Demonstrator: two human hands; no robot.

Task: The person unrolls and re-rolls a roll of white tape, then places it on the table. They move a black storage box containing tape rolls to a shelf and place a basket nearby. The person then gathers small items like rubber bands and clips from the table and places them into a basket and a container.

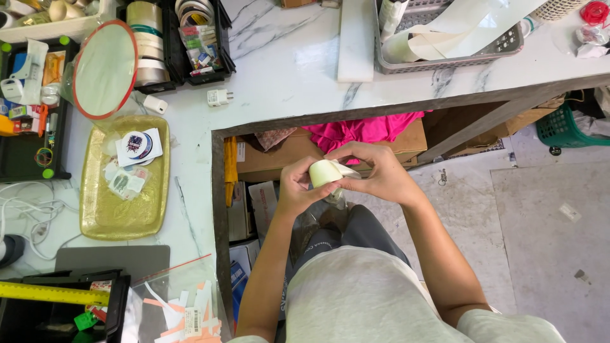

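Observation:
Both of my hands are raised together in front of my lap, below the edge of the white marble counter. My left hand and my right hand grip a small pale cream roll between them, with a strip of its pale backing curling off toward the right fingers. The fingers of both hands are curled around it. My knees and dark trousers show below the hands.
A gold tray with stickers lies on the counter at left, beside a round red-rimmed mirror. Black bins of tape rolls stand behind. A grey basket holds pale strips. Cardboard boxes and pink cloth sit under the counter.

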